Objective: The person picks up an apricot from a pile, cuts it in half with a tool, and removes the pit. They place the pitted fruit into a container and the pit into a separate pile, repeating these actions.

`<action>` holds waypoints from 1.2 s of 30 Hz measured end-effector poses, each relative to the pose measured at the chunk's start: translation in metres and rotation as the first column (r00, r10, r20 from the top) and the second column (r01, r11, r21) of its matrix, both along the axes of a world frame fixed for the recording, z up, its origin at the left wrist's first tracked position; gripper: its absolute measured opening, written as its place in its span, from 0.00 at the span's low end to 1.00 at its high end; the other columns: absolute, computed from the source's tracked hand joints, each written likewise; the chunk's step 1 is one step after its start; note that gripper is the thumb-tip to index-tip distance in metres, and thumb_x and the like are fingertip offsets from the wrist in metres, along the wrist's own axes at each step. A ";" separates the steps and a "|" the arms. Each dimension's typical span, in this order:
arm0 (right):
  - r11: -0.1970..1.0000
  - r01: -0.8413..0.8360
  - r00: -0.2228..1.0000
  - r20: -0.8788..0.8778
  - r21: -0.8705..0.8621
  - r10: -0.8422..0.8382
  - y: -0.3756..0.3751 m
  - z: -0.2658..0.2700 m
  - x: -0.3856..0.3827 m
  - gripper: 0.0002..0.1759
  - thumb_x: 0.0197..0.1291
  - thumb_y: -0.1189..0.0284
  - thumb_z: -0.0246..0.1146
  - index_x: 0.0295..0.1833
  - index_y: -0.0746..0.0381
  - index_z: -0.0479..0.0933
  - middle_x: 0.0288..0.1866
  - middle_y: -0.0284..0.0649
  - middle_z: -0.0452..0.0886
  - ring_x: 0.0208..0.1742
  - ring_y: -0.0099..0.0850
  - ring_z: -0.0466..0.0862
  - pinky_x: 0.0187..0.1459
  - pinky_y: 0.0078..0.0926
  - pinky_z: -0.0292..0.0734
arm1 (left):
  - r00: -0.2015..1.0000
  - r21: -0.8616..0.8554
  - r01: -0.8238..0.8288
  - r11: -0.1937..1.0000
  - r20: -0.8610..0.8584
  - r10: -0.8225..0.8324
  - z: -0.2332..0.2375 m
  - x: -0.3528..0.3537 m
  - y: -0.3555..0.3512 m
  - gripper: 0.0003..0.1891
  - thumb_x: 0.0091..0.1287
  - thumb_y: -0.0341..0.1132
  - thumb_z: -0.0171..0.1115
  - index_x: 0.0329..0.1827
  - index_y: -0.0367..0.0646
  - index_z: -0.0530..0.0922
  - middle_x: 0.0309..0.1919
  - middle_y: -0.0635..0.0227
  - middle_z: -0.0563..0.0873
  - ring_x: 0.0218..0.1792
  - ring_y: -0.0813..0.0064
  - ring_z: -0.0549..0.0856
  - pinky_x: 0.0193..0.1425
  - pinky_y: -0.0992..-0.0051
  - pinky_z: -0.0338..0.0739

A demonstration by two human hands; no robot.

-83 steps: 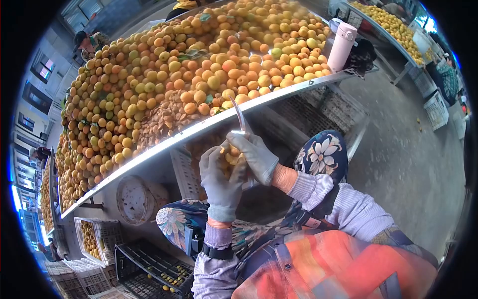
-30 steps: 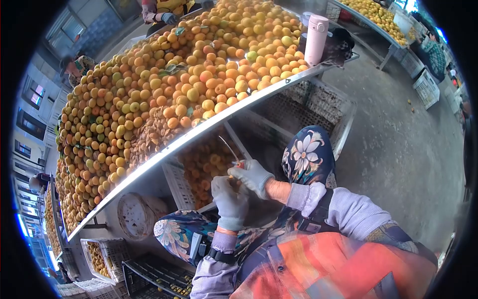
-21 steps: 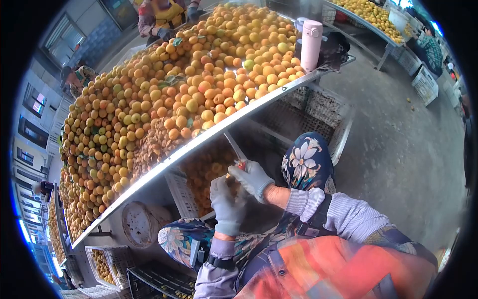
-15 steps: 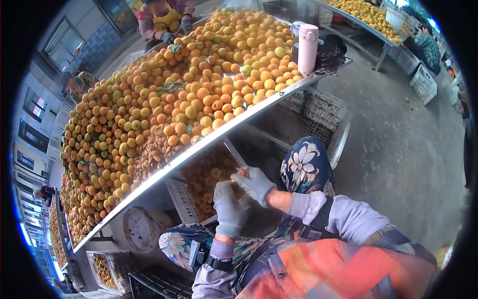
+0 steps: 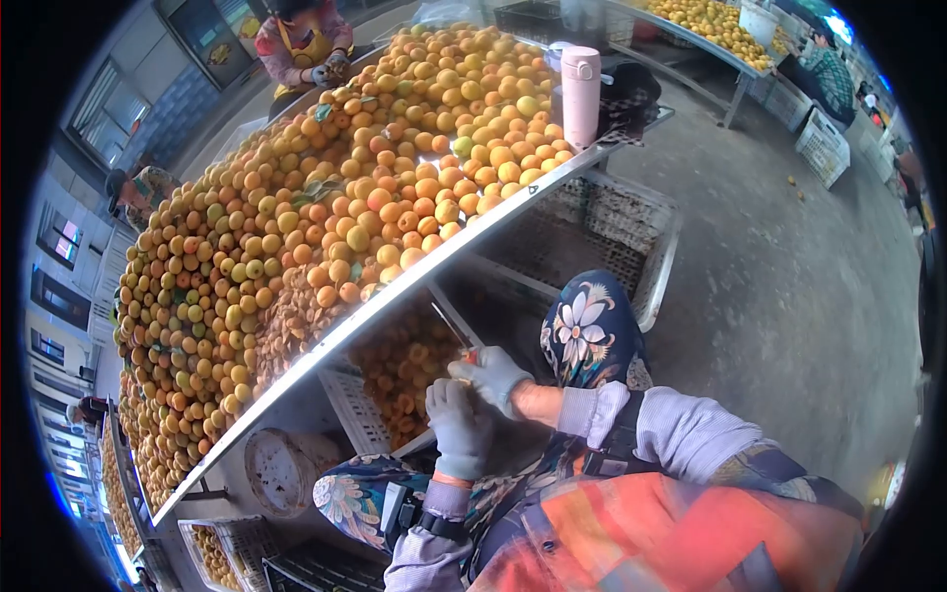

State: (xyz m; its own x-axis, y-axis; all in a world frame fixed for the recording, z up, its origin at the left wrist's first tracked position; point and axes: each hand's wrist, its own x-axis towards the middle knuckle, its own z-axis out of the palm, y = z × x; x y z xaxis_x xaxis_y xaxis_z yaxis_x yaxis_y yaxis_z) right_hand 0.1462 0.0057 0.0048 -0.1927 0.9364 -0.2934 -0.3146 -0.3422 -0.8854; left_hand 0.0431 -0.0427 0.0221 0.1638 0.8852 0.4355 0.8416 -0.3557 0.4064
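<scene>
My right hand (image 5: 496, 379), in a grey glove, is closed around the red handle of a small tool (image 5: 472, 355); a thin shaft seems to point up and left from it. My left hand (image 5: 456, 430), gloved too, has its fingers curled close beside the right one. Whatever it holds is hidden by the fingers. Both hands are over my lap, at the edge of a crate of halved fruit (image 5: 400, 380) under the table. Above them, a metal-edged table (image 5: 395, 290) bears a big heap of orange-yellow fruit (image 5: 296, 217) and a pile of brown pits (image 5: 296, 314).
A pink bottle (image 5: 580, 97) stands at the table's right corner beside a dark cloth. Below is an empty crate (image 5: 631, 237). A round bucket (image 5: 281, 472) and a crate of fruit (image 5: 215, 553) sit lower left. Co-workers (image 5: 302, 44) are across the table and farther off.
The view has shifted, so the table and bottle appear farther left. My hands remain together; the tool's thin shaft now shows. The co-worker across the table has brought both hands together.
</scene>
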 end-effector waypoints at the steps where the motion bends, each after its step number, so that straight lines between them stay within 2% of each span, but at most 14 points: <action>1: 1.000 -0.021 0.999 0.043 0.001 0.021 0.001 0.001 0.000 0.08 0.61 0.70 0.65 0.35 0.63 0.78 0.28 0.28 0.76 0.29 0.15 0.73 0.31 0.17 0.69 | 1.000 -0.010 0.000 1.000 0.020 0.001 -0.004 -0.001 0.001 0.07 0.52 0.26 0.58 0.33 0.40 0.70 0.32 0.56 0.72 0.37 0.53 0.73 0.41 0.57 0.67; 8: 0.991 0.118 0.991 0.049 0.065 -0.122 0.012 0.016 -0.012 0.10 0.62 0.67 0.64 0.40 0.63 0.76 0.29 0.26 0.75 0.30 0.14 0.72 0.32 0.16 0.69 | 0.997 0.088 0.024 0.996 0.064 -0.030 0.014 -0.019 0.015 0.10 0.54 0.27 0.62 0.39 0.39 0.74 0.36 0.56 0.77 0.40 0.53 0.77 0.45 0.60 0.72; 10: 0.999 0.033 0.985 0.166 0.043 -0.040 0.013 0.021 -0.011 0.24 0.61 0.57 0.62 0.48 0.69 0.78 0.42 0.44 0.82 0.44 0.30 0.81 0.48 0.27 0.74 | 0.987 -0.021 -0.016 1.000 0.160 0.019 0.022 -0.021 0.014 0.10 0.54 0.25 0.64 0.39 0.39 0.75 0.35 0.59 0.78 0.39 0.55 0.78 0.45 0.62 0.73; 15: 0.997 -0.033 0.973 0.231 0.074 0.015 0.008 0.037 -0.010 0.25 0.62 0.56 0.61 0.51 0.69 0.77 0.41 0.47 0.83 0.43 0.33 0.82 0.48 0.28 0.75 | 0.962 -0.128 -0.096 0.987 0.243 0.125 0.057 -0.015 0.008 0.11 0.56 0.28 0.68 0.39 0.39 0.76 0.34 0.61 0.79 0.37 0.60 0.80 0.44 0.66 0.74; 18: 0.978 0.010 0.944 0.320 0.207 -0.078 0.010 0.029 -0.015 0.25 0.62 0.56 0.62 0.50 0.69 0.78 0.38 0.47 0.83 0.40 0.34 0.83 0.47 0.28 0.75 | 0.844 -0.219 -0.082 0.972 0.504 0.184 0.043 -0.019 0.013 0.09 0.63 0.32 0.66 0.39 0.39 0.75 0.31 0.67 0.78 0.33 0.70 0.78 0.40 0.73 0.73; 20: 0.953 0.035 0.921 0.361 0.301 -0.148 0.014 0.031 -0.018 0.25 0.63 0.55 0.62 0.49 0.70 0.78 0.36 0.47 0.83 0.39 0.35 0.83 0.46 0.28 0.76 | 0.369 -0.360 0.148 0.921 0.884 0.286 0.039 -0.027 0.019 0.08 0.71 0.36 0.59 0.41 0.40 0.74 0.30 0.73 0.76 0.30 0.81 0.74 0.37 0.82 0.70; 22: 0.952 0.094 0.984 0.115 0.291 -0.133 0.020 0.040 -0.022 0.15 0.65 0.63 0.64 0.37 0.65 0.75 0.31 0.30 0.75 0.35 0.13 0.70 0.38 0.17 0.71 | 0.323 -0.338 0.139 0.931 0.904 0.280 0.053 -0.034 0.017 0.09 0.75 0.38 0.54 0.41 0.42 0.74 0.30 0.76 0.74 0.30 0.86 0.73 0.34 0.87 0.68; 24: 0.973 0.054 0.994 0.079 0.224 -0.074 0.022 0.056 -0.021 0.15 0.64 0.63 0.65 0.38 0.66 0.76 0.33 0.31 0.75 0.36 0.15 0.70 0.40 0.19 0.71 | 0.113 -0.417 0.129 0.900 0.908 0.404 0.082 -0.034 0.014 0.08 0.74 0.38 0.54 0.40 0.42 0.73 0.29 0.75 0.74 0.28 0.86 0.72 0.33 0.86 0.68; 25: 0.960 -0.025 0.983 0.180 0.277 -0.026 0.025 0.060 -0.021 0.16 0.64 0.62 0.64 0.39 0.66 0.76 0.33 0.32 0.76 0.36 0.16 0.71 0.41 0.20 0.72 | 0.232 -0.298 0.004 0.954 0.929 0.289 0.070 -0.044 0.021 0.08 0.74 0.37 0.54 0.40 0.42 0.73 0.28 0.76 0.74 0.27 0.86 0.72 0.31 0.84 0.69; 26: 0.941 -0.106 0.959 0.282 0.321 0.012 0.028 0.065 -0.019 0.16 0.64 0.61 0.64 0.41 0.66 0.77 0.34 0.34 0.76 0.36 0.17 0.72 0.41 0.22 0.72 | 0.102 -0.349 0.003 0.937 0.932 0.347 0.081 -0.050 0.020 0.08 0.74 0.37 0.54 0.42 0.42 0.73 0.28 0.76 0.74 0.26 0.86 0.72 0.31 0.83 0.70; 28: 0.926 -0.197 0.944 0.319 0.323 0.090 0.031 0.073 -0.020 0.16 0.66 0.60 0.62 0.43 0.64 0.78 0.35 0.35 0.77 0.37 0.21 0.75 0.43 0.24 0.73 | 0.070 -0.411 -0.134 0.902 0.904 0.422 0.094 -0.056 0.021 0.07 0.74 0.37 0.55 0.42 0.43 0.74 0.28 0.76 0.74 0.25 0.87 0.71 0.31 0.83 0.70; 30: 0.752 -0.247 0.872 0.480 0.611 -0.102 0.038 0.071 -0.025 0.16 0.67 0.59 0.60 0.42 0.63 0.78 0.36 0.35 0.78 0.37 0.23 0.76 0.43 0.26 0.74 | 0.121 -0.328 -0.114 0.938 0.932 0.341 0.076 -0.079 0.022 0.06 0.73 0.36 0.56 0.42 0.43 0.74 0.28 0.76 0.74 0.26 0.87 0.71 0.31 0.84 0.69; 32: 0.747 -0.210 0.870 0.469 0.631 -0.151 0.040 0.066 -0.030 0.15 0.67 0.60 0.61 0.43 0.63 0.78 0.36 0.34 0.79 0.38 0.23 0.77 0.44 0.27 0.75 | 0.171 -0.246 -0.087 0.965 0.951 0.258 0.066 -0.096 0.020 0.06 0.73 0.36 0.57 0.42 0.44 0.74 0.27 0.77 0.74 0.26 0.88 0.71 0.31 0.84 0.69; 36: 0.906 -0.138 0.977 0.207 0.400 0.058 0.053 0.077 -0.016 0.11 0.66 0.65 0.62 0.44 0.61 0.79 0.33 0.31 0.80 0.31 0.17 0.77 0.33 0.18 0.74 | 0.375 -0.218 -0.204 0.954 0.883 0.282 0.075 -0.114 0.036 0.05 0.71 0.33 0.59 0.40 0.42 0.75 0.27 0.78 0.73 0.26 0.87 0.70 0.32 0.85 0.69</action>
